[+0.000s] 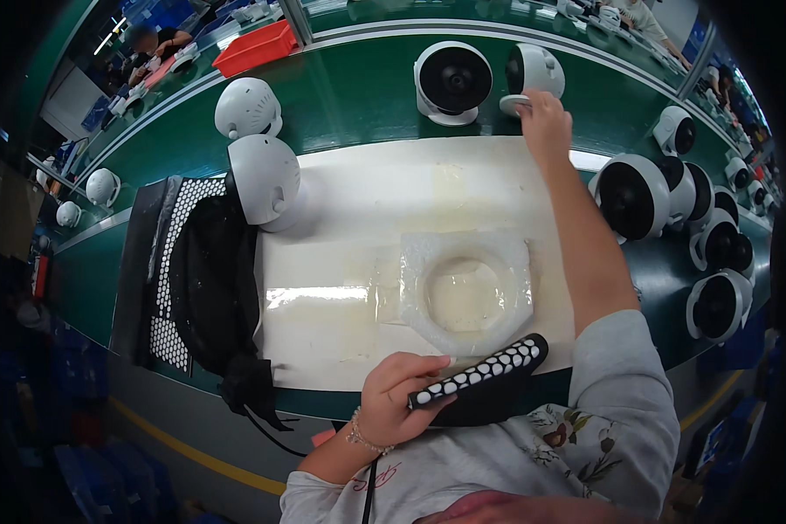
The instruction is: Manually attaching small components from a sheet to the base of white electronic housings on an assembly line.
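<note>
My right hand reaches to the far side of the bench, its fingers closed at the base of a white rounded fan with a dark front. Near the bench's front edge, my left hand grips a black padded strip covered in white oval dots. Beyond that strip lies a pale foam ring with an angular outline, taped onto the white work mat. A second white fan, its round black face toward me, stands left of my right hand.
Two white fans stand at the mat's left, beside a bunched black cloth and a dotted black panel. Several fans crowd the right side. A red tray sits at the back; other people work beyond.
</note>
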`<action>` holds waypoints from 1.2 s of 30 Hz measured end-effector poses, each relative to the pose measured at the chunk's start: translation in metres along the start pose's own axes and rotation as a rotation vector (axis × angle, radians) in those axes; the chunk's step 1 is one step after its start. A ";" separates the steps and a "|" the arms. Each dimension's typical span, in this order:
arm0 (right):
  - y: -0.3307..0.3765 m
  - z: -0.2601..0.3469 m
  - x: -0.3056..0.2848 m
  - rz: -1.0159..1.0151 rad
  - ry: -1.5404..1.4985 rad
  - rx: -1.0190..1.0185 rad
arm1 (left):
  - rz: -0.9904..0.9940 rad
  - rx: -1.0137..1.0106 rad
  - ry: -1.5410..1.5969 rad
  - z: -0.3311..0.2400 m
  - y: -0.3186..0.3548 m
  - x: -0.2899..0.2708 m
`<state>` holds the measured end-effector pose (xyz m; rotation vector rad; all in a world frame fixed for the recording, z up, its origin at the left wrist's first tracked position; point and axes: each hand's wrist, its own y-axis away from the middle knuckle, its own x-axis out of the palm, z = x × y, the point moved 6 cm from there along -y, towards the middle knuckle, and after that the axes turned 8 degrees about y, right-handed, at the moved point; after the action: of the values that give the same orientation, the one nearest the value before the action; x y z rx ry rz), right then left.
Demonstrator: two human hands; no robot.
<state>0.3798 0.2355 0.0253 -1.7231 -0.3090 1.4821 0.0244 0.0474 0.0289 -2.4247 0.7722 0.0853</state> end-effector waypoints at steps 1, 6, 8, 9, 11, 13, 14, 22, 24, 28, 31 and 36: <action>0.003 -0.002 -0.019 -0.104 -0.130 -0.110 | 0.006 -0.012 -0.013 -0.002 0.000 0.000; 0.031 0.017 -0.145 -0.071 -0.726 -0.064 | -0.007 0.009 -0.022 -0.002 0.005 0.000; 0.053 0.022 -0.175 0.098 -0.968 0.009 | -0.040 0.066 0.028 -0.003 0.006 -0.001; 0.065 0.028 -0.179 0.233 -1.294 0.044 | -0.046 0.040 -0.001 -0.003 0.007 -0.002; 0.084 0.042 -0.191 0.380 -1.611 0.105 | -0.090 0.005 -0.010 -0.004 0.005 -0.004; 0.100 0.062 -0.202 0.558 -1.648 0.115 | -0.132 -0.015 0.059 -0.002 0.007 -0.005; 0.111 0.068 -0.195 0.631 -1.487 0.063 | -0.145 0.007 0.047 -0.004 0.009 -0.006; 0.124 0.066 -0.262 0.141 -0.857 -0.636 | -0.283 -0.062 0.174 -0.003 0.021 -0.012; 0.135 0.073 -0.273 0.261 -0.919 -0.674 | -0.277 -0.026 0.151 -0.009 0.021 -0.011; 0.141 0.075 -0.268 0.545 -1.138 -0.550 | -0.480 -0.056 0.498 -0.011 0.024 -0.017; 0.145 0.072 -0.255 0.558 -1.181 -0.455 | -0.428 -0.219 0.450 -0.025 0.004 -0.009; 0.143 0.070 -0.258 0.563 -1.117 -0.494 | -0.373 -0.211 0.539 -0.007 0.019 -0.015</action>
<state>0.2003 0.0066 0.1082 -1.1600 -0.8616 2.9063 0.0010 0.0386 0.0288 -2.7863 0.5306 -0.6876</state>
